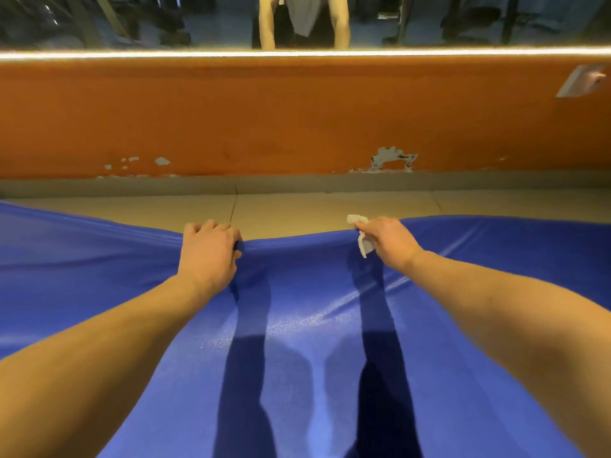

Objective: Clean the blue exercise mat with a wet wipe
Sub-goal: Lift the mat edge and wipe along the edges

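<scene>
We had the blue mat [297, 309] spread beneath us, its far edge at twelve o'clock, by the tiled floor [330, 208]. Our left hand [208, 251], at eleven o'clock, curled over that edge. Our right hand [388, 241], at one o'clock, clamped the edge and the wet wipe [363, 245] together. We judged that tugging the mat could drag the crumpled wipe loose, or leave it too bunched to wipe well.

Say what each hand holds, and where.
Left hand grips the shiny blue exercise mat by its far edge; right hand pinches that edge together with a crumpled white wet wipe.
</scene>
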Motion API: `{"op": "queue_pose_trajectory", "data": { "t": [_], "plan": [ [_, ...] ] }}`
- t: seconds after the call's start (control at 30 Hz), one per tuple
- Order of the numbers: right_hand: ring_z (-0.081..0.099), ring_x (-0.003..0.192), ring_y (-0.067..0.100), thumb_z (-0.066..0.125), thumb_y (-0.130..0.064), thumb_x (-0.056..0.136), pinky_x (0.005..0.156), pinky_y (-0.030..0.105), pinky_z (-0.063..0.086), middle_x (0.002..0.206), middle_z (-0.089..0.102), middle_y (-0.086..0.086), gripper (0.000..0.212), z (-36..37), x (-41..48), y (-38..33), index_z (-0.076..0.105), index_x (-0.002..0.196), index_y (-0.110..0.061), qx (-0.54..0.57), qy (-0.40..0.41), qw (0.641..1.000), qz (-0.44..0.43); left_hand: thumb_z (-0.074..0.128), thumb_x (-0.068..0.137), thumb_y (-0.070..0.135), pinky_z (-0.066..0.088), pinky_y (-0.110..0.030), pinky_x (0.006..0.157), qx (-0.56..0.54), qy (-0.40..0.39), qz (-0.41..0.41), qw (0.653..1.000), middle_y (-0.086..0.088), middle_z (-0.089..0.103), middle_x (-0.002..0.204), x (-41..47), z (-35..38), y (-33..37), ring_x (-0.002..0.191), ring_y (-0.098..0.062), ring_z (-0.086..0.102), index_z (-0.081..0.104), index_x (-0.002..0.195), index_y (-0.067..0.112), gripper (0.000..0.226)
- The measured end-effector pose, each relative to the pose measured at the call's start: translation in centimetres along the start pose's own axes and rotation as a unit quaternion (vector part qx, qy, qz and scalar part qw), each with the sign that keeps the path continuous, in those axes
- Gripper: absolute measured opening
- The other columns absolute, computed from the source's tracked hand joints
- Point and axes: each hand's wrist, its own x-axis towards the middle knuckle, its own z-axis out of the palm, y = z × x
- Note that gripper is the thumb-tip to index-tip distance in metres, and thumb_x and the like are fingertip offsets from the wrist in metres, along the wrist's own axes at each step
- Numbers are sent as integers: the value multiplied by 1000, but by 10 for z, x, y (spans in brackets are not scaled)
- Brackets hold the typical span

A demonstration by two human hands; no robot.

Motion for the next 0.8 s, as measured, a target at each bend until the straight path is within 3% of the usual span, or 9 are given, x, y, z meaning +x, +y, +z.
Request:
{"op": "queue_pose_trajectory", "data": {
  "t": [0.13,0.23,0.3,0.43,0.5,0.57,0.63,0.73,0.8],
  "plan": [
    [47,73,29,55,15,82,66,37,39,82,71,8,48,11,-18,-3,74,116,-14,10,51,998,-39,58,91,42,25,-41,102,29,-43,3,999,8,61,113,6,0,1,111,-21,50,58,117,33,28],
    [34,68,20,59,17,74,63,33,30,70,65,-3,53,9,-32,-14,75,106,-22,9,79,993,-82,59,87,54,23,-43,108,28,-92,55,994,10,62,118,22,-1,29,116,-20,50,56,126,36,42],
    [31,67,16,61,16,70,62,33,34,68,65,-13,54,7,-36,-24,75,100,-27,16,95,991,-95,60,87,57,24,-42,109,1,-119,103,987,9,63,118,32,0,71,116,-20,52,56,129,36,47],
    [44,64,24,69,9,72,63,35,43,73,68,-4,55,3,-38,-40,70,120,-18,29,126,988,-90,64,91,49,29,-34,96,-41,-78,104,991,4,66,100,38,12,131,103,-22,55,63,104,27,26],
    [57,75,31,65,6,79,68,36,41,84,69,2,56,2,-34,-45,63,132,-14,32,114,989,-83,65,92,47,29,-34,92,-52,-52,79,994,5,65,90,36,16,135,96,-21,54,60,93,26,21],
    [61,89,33,62,8,78,73,37,42,98,70,3,49,4,-30,-47,66,122,-14,42,89,989,-110,65,91,47,29,-34,90,-56,-26,77,995,7,63,84,33,17,135,91,-20,54,56,86,27,22],
    [61,100,30,64,12,73,81,35,43,113,68,4,58,9,-31,-45,66,125,-13,33,67,987,-141,64,91,48,29,-35,90,-53,-18,81,995,8,62,83,29,14,138,91,-20,54,52,83,28,25],
    [50,105,19,58,16,68,84,20,29,117,66,1,74,3,-38,-24,62,135,-16,27,41,985,-168,63,92,50,28,-35,90,-49,-22,74,996,7,62,85,25,10,140,92,-20,53,53,85,27,25],
    [51,113,22,58,17,70,93,26,38,123,66,4,72,-7,-45,1,63,135,-16,8,43,987,-155,63,92,51,28,-34,90,-52,-24,70,996,6,60,84,22,9,139,91,-20,51,55,87,26,26]
  ]
}}
